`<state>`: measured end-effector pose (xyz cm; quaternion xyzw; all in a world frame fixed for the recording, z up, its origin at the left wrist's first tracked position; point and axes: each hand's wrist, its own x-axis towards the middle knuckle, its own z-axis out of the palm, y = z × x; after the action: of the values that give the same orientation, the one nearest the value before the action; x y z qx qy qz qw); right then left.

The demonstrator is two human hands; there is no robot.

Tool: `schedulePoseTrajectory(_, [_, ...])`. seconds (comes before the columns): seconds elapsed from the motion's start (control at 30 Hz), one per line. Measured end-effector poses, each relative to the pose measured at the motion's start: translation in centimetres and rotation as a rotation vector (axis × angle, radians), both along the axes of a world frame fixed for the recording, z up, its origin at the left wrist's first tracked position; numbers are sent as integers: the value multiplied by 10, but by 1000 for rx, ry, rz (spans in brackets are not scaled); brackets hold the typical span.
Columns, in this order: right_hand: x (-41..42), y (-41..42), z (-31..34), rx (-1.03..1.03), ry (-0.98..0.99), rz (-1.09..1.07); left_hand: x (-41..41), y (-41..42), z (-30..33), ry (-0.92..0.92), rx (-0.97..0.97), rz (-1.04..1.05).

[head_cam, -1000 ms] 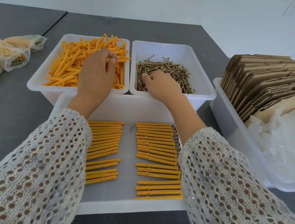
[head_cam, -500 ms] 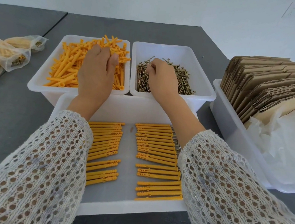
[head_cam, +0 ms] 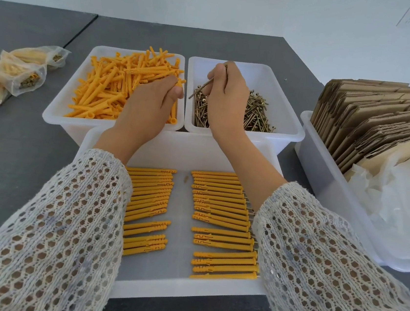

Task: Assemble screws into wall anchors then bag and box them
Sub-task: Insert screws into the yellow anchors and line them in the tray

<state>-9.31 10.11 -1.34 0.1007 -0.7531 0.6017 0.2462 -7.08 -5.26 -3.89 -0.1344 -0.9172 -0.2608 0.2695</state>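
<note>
Sitting across the grey table [head_cam: 236, 46] are 4 white bins, laid out prob so each stage is within arm's reach w/o shifting: the side bin [head_cam: 325, 169] on the right w/ flat cardboard boxes [head_cam: 371, 118] stood on edge & clear plastic bags [head_cam: 403, 203] heaped at its near end, ready for the pack stage; the front tray [head_cam: 174, 279] nearest the person, holding finished anchor+screw sets [head_cam: 220, 216] in 2 neat columns, approx 17 on the left & approx 20 on the right (sleeves hide some, so not exact), rows likely so they count out fast for bagging; behind it 2 supply bins side by side, anchor bin [head_cam: 61, 103] left, screw bin [head_cam: 278, 87] right, one per hand. Loose orange anchors [head_cam: 109, 85] & loose screws [head_cam: 255, 110] are too many to count. Far left, approx 4 filled bags [head_cam: 21, 73], set apart from the work zone as done. Left hand [head_cam: 145, 107] is curled round an anchor or a few in its bin; how many, can't tell. Right hand [head_cam: 226, 94] pinches 1 picked screw [head_cam: 202, 88], lifted clear of the pile, tip angled down-left toward the other hand, prob to line it up w/ an anchor mouth. Boxing not started by the look of it
</note>
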Motion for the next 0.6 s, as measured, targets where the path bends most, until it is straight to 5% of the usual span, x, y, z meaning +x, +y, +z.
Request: schedulePoseTrajectory(0.6, [10, -13, -8, 51, -41, 151, 5, 2, 2, -28, -42, -9])
